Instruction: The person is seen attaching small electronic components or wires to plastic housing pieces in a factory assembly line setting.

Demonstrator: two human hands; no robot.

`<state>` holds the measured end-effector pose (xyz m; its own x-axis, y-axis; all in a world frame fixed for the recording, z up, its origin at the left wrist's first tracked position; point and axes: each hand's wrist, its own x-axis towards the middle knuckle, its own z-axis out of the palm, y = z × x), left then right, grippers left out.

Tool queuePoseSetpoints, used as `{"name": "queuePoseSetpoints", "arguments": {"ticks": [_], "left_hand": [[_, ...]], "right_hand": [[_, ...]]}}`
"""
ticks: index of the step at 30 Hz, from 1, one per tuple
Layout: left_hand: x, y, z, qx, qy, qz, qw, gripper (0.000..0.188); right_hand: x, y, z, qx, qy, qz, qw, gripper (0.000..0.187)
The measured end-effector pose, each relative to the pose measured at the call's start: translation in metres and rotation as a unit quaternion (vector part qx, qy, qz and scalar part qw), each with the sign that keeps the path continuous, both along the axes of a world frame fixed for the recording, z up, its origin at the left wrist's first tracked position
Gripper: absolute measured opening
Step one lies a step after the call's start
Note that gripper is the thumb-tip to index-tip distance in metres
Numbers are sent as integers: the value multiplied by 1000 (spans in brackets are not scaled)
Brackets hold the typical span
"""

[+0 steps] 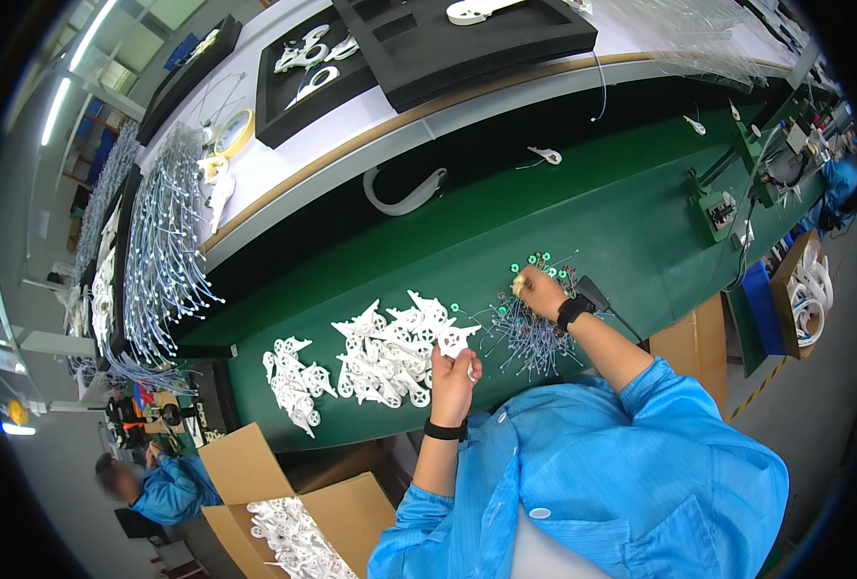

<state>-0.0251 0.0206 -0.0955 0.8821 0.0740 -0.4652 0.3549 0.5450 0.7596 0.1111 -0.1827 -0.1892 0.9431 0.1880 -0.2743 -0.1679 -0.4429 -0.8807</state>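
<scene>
My left hand [455, 386] pinches a white plastic part [456, 340] with a round, spoked end, holding it up over the green bench. Just left of that hand lies a heap of similar white plastic parts [385, 357], with a smaller heap [295, 381] farther left. My right hand [544, 293] reaches into the far side of a pile of thin bluish wires [535, 343]. Small round green-and-copper pieces surround its fingers. Those fingers are drawn together, a yellowish spot at their tips; whatever they grip is too small to make out.
Above the green bench [641, 236] runs a shelf with black trays [467, 58]. Hanging wire bundles [163, 251] are at left, and an open cardboard box [245, 463] of white parts stands below. A small green fixture [716, 207] is at right. Another person [168, 487] sits at lower left.
</scene>
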Motion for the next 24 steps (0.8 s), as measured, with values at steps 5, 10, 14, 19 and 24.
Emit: {"name": "queuePoseSetpoints", "arguments": {"ticks": [5, 10, 14, 19, 24], "left_hand": [[-28, 16, -11, 23, 59, 43, 997, 26], [-62, 28, -18, 51, 125, 74, 988, 25], [-74, 32, -13, 43, 132, 109, 984, 24], [-69, 47, -14, 1, 92, 101, 991, 28], [-37, 49, 7, -44, 76, 79, 993, 32]], "right_hand": [[-11, 45, -18, -38, -101, 131, 985, 21], [-4, 119, -39, -168, -170, 162, 958, 25], [6, 152, -75, -293, -126, 217, 923, 20], [6, 129, -64, -235, -133, 169, 948, 19], [4, 65, -3, 224, 12, -64, 972, 21]]}}
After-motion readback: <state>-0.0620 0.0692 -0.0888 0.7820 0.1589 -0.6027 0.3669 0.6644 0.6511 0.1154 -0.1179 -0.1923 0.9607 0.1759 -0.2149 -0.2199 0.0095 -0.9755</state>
